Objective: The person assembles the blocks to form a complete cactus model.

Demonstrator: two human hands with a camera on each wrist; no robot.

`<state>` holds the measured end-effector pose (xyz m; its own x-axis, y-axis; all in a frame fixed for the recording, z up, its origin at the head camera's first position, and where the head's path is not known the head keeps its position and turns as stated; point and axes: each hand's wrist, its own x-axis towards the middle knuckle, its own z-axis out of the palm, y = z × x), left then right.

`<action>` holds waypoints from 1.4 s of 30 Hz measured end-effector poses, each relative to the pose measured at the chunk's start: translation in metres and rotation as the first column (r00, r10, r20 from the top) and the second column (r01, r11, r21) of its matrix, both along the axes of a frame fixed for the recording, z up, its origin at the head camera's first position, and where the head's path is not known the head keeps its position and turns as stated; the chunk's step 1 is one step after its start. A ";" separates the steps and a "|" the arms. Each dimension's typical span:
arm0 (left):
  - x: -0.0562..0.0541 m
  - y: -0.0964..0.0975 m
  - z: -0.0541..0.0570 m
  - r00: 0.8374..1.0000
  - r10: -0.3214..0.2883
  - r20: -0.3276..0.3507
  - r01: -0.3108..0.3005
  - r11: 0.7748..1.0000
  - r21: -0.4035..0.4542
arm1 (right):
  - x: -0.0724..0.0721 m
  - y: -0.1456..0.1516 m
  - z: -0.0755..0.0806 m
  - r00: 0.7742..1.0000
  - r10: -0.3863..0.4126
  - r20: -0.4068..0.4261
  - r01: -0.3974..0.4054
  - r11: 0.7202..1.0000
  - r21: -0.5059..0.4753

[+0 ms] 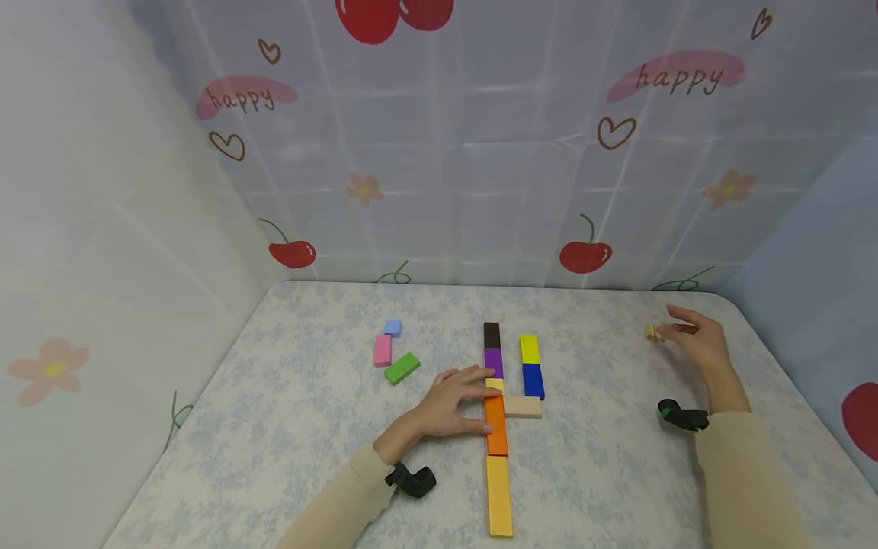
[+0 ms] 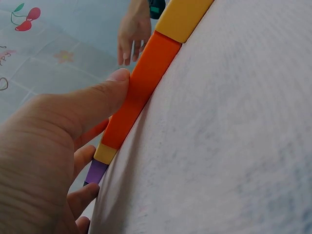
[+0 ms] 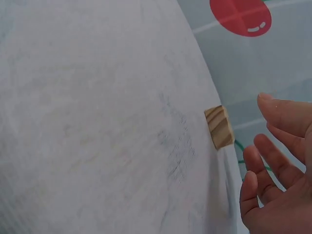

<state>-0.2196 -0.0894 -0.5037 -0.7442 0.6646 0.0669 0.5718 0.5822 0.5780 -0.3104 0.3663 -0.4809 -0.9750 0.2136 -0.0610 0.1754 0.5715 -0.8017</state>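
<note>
My left hand [image 1: 449, 404] lies across a straight row of coloured blocks. Its thumb touches the orange block [image 1: 497, 435], and fingertips rest at the purple block [image 1: 492, 358] and the small yellow block [image 1: 493, 383]. A dark block [image 1: 491, 335] tops the row; a long yellow block [image 1: 499, 496] ends it nearest me. Beside the orange block lies a plain wooden block [image 1: 523, 407]. At the far right, my right hand [image 1: 701, 347] is beside a small wooden block [image 3: 219, 126]. In the right wrist view its fingers are loosely spread, apart from that block.
Right of the row, a yellow block [image 1: 530, 348] and a blue block [image 1: 533, 380] stand end to end. To the left lie a light blue block [image 1: 392, 328], a pink block [image 1: 382, 351] and a green block [image 1: 402, 368]. A printed curtain [image 1: 480, 168] hangs behind the table [image 1: 274, 427].
</note>
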 end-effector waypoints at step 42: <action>-0.001 0.000 -0.002 1.000 0.003 -0.014 -0.002 1.000 0.004 | -0.004 -0.003 -0.019 0.999 -0.045 -0.022 0.048 0.989 0.138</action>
